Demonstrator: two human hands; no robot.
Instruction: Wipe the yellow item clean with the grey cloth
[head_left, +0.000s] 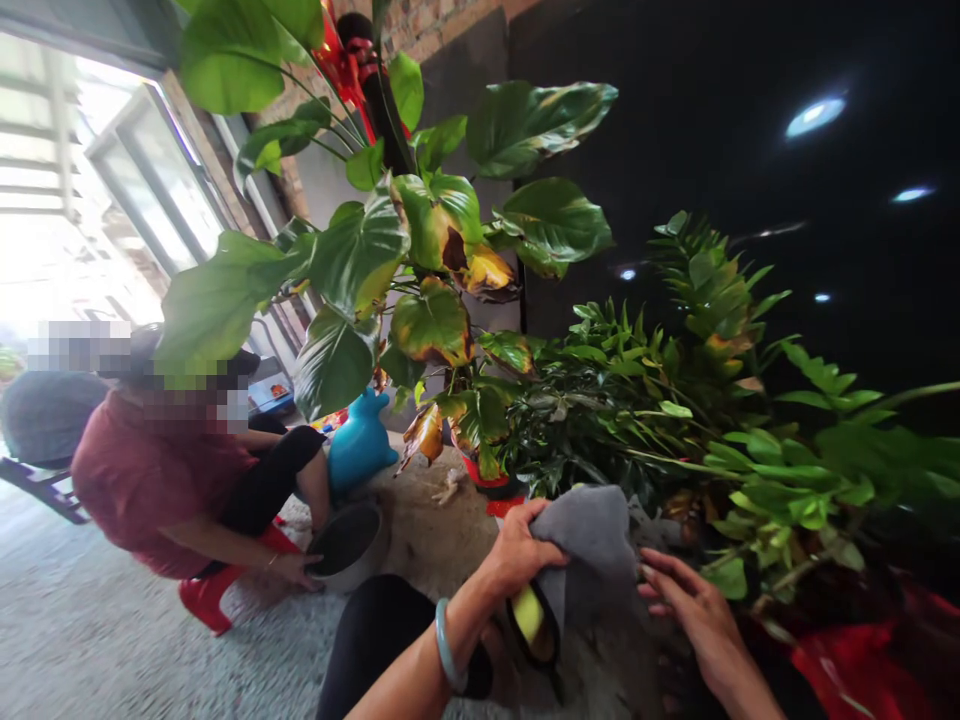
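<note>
My left hand (517,552) grips a grey cloth (592,540) at its upper edge, low in the middle of the head view. A pale blue bangle (444,645) sits on that wrist. A yellow and black object (532,620) hangs just under the cloth. My right hand (694,610) lies beside the cloth's right edge with its fingers spread, touching or nearly touching it. Directly behind both hands stand potted plants: a tall one with big green and yellowed leaves (420,250) and a bushy one with small glossy leaves (675,420).
Another person in a red top (150,480) crouches at the left, one hand on a dark round bowl (346,545) on the speckled floor. A blue toy animal (360,445) stands behind the bowl. A red pot (491,485) holds the tall plant. Red wrapping (862,665) lies at the lower right.
</note>
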